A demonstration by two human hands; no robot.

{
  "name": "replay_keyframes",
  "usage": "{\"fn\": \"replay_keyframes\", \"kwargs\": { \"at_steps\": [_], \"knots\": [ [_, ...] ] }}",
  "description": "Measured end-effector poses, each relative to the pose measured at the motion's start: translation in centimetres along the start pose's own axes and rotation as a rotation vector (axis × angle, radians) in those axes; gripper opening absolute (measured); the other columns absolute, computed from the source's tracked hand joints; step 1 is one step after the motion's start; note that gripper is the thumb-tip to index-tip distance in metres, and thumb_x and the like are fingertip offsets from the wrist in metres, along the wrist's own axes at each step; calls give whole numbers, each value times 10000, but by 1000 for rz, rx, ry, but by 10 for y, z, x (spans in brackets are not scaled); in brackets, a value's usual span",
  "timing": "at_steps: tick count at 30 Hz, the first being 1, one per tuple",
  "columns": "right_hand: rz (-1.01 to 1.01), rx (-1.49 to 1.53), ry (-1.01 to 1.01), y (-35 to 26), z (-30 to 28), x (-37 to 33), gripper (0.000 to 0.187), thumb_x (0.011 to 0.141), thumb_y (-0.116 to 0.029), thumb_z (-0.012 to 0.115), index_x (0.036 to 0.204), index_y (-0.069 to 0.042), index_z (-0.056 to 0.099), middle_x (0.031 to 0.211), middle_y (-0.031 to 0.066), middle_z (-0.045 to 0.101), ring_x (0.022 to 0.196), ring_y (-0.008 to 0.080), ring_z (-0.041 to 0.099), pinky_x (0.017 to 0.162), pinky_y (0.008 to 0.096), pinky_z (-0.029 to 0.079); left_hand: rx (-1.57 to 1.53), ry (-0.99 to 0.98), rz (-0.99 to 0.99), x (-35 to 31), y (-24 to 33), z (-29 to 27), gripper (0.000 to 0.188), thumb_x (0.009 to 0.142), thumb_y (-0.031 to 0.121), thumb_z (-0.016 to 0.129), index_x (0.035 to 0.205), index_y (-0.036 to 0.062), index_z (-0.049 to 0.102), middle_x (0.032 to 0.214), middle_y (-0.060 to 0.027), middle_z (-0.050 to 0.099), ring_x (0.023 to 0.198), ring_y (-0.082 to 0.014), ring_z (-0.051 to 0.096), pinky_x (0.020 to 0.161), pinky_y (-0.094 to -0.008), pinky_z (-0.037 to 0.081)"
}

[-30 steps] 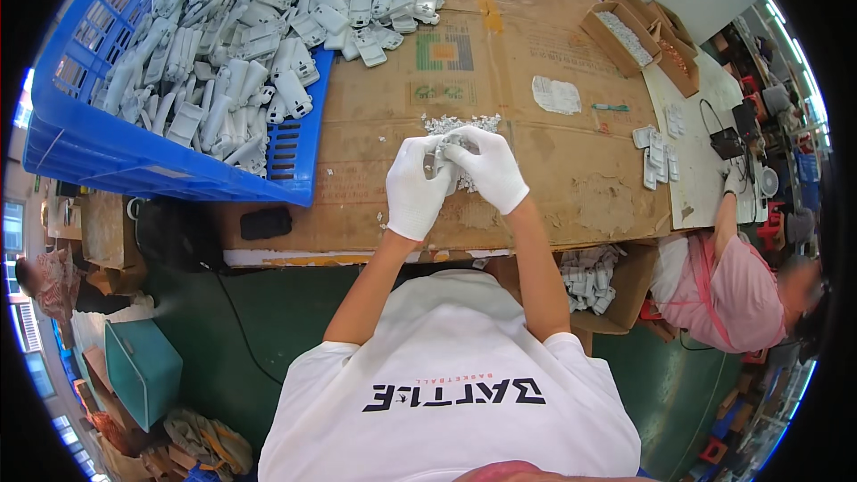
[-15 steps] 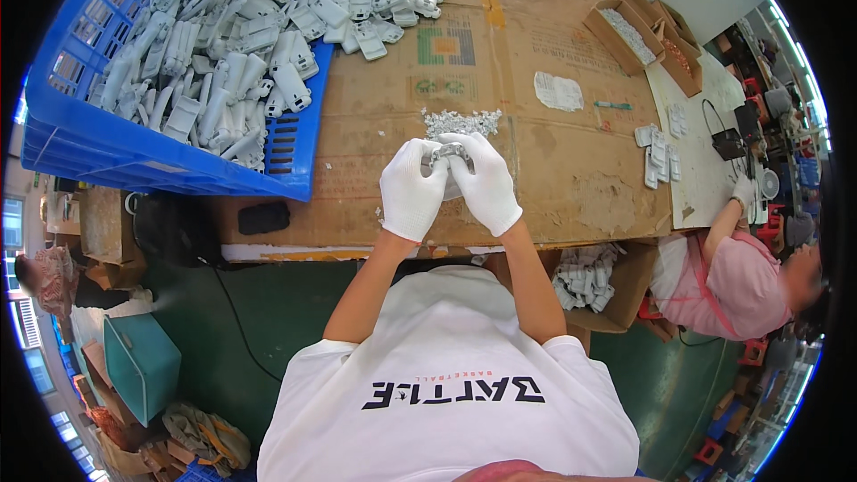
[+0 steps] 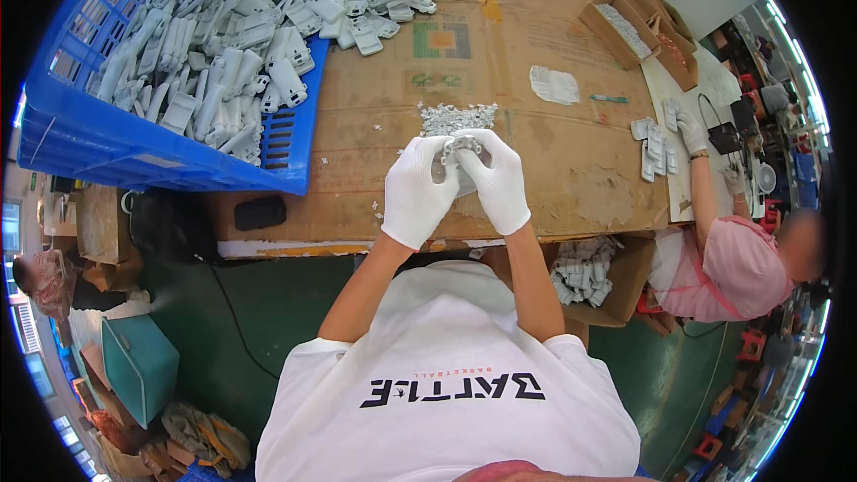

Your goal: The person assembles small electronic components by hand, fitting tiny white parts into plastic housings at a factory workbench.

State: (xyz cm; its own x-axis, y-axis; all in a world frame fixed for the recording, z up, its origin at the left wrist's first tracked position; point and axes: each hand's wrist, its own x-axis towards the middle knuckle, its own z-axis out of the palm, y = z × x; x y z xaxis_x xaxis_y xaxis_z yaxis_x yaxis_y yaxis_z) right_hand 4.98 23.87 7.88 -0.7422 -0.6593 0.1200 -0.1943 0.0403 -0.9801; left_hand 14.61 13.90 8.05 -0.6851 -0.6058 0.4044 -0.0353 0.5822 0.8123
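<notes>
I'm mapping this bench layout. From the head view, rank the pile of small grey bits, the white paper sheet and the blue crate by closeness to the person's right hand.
1. Pile of small grey bits, just beyond the right hand.
2. White paper sheet, farther right.
3. Blue crate, far left.

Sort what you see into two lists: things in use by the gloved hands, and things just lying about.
In use: left hand, right hand, grey metal part, pile of small trimmings.

Lying about: blue crate, white paper, cardboard boxes, black block.
</notes>
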Motion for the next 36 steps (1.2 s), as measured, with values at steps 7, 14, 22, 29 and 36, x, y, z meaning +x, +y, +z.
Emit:
{"fn": "replay_keyframes", "kwargs": {
  "at_steps": [7,14,22,29,36],
  "knots": [
    [111,207,-16,3,9,-3,216,886,-49,625,1092,-8,677,981,27,674,869,78,594,786,257,487,97,66,-56,-7,0,8,214,826,30,663,1038,57,657,916,-125,651,807,-294,667,720,-360,535],
    [72,172,24,7,14,-3,151,884,-68,641,1013,-14,697,858,4,650,794,58,557,726,237,466,97,81,-57,-10,2,5,182,830,41,662,1011,63,656,896,-121,642,769,-293,658,693,-363,530],
    [69,158,70,5,17,0,47,846,-25,626,884,-17,652,774,-18,583,734,41,491,654,228,427,82,47,-119,-8,11,1,153,810,52,681,957,67,638,859,-111,615,741,-294,648,666,-362,521],
    [9,50,54,6,18,1,14,853,-15,600,864,-23,603,765,-21,550,729,45,472,650,235,420,110,8,-109,-6,3,3,202,783,60,701,969,67,622,893,-112,612,755,-302,644,672,-363,521],
    [40,81,78,16,17,4,28,866,1,574,863,-26,582,768,-19,539,723,48,471,649,236,426,103,-9,-90,-2,8,5,184,781,44,689,942,58,601,887,-117,598,756,-315,632,662,-382,516]
  ]
}}
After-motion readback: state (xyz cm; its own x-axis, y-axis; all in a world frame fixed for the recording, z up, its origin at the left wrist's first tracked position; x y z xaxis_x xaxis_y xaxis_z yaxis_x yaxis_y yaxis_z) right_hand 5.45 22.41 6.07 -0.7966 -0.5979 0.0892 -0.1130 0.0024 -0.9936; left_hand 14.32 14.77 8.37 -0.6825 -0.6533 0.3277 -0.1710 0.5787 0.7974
